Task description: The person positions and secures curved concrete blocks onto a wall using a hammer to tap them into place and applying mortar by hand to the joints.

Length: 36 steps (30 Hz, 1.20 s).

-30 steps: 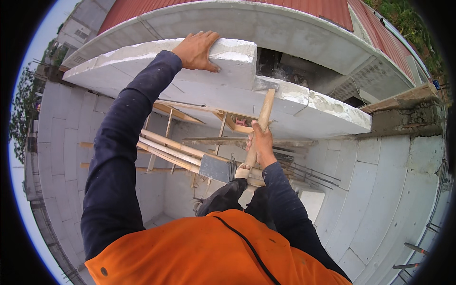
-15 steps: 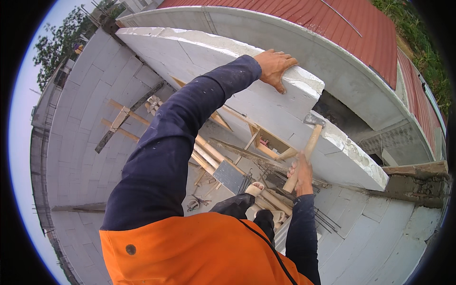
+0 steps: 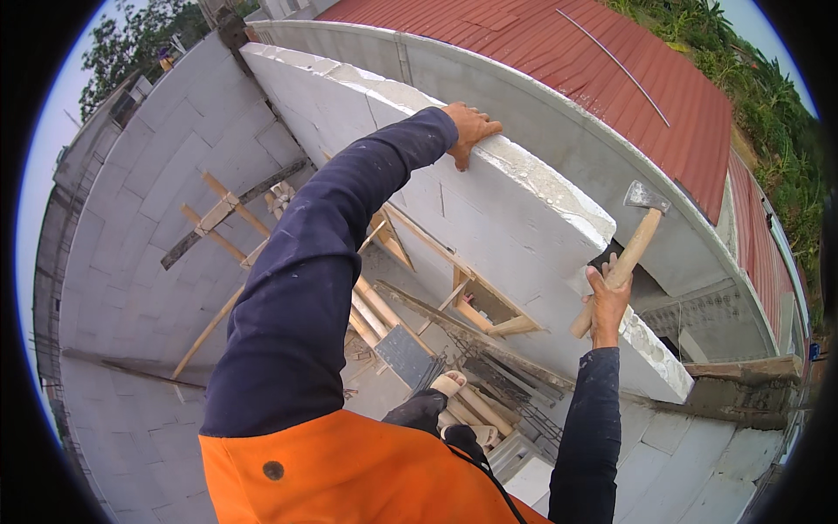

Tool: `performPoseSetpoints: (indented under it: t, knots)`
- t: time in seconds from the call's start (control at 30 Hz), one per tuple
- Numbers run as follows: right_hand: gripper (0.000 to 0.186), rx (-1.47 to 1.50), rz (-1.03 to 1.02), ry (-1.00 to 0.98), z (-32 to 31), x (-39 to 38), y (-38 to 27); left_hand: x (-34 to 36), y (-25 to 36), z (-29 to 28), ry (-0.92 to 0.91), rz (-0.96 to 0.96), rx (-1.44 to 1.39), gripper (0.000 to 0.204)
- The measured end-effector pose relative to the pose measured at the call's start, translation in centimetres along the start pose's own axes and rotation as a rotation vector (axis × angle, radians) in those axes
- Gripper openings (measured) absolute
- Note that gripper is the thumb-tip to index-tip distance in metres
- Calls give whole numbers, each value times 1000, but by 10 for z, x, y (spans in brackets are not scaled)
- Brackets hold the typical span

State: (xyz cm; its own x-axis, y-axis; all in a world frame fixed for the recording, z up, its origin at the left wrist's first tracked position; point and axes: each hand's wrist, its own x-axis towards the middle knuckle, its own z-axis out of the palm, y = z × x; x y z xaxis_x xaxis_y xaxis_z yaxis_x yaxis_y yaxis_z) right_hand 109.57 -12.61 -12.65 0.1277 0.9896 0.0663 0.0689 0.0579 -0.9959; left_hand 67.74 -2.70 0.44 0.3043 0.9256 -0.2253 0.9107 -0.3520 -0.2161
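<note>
The fingers of the right hand [image 3: 608, 301], right of centre in the frame, are curled round the wooden handle of a hatchet [image 3: 642, 229], its butt end jutting out at the lower left of the grip. The hatchet slants toward the upper right, its metal head apart from the pale block wall [image 3: 524, 229] that runs diagonally from upper left to lower right.

The left hand [image 3: 471, 133], above centre, lies on that wall's rough top edge, thumb down the near face and the other fingers spread across the top, gripping no tool; whether the fingertips reach the far side I cannot tell.

The wall's top steps down close to the right hand. Beyond it, a red corrugated roof [image 3: 559, 65] fills the upper right. Below centre, a wooden frame [image 3: 476, 301] sits in the wall, and a grey board [image 3: 404, 356] lies by wooden poles [image 3: 371, 314] near the person's sandalled feet [image 3: 449, 382].
</note>
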Motion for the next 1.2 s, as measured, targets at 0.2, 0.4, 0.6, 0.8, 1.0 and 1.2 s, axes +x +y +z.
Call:
performPoseSetpoints:
  t: [0.2, 0.4, 0.6, 0.8, 1.0, 1.2]
  knots:
    - [82, -87, 48, -127, 25, 22, -14, -4, 0, -1, -3, 13, -36, 101]
    - [79, -110, 23, -161, 26, 13, -21, -24, 0, 3, 17, 8, -34, 98]
    - [73, -138, -35, -176, 31, 8, -39, -31, -11, -10, 49, 20, -39, 97]
    - [91, -229, -51, -100, -3, 6, -28, 1, 19, -8, 115, 146, -80, 92]
    - [110, -215, -35, 20, -55, -40, -57, -28, 39, -20, 177, 257, -69, 101]
    - [103, -132, 211, 96, -169, -206, -77, -85, 190, -36, -99, 496, -184, 98]
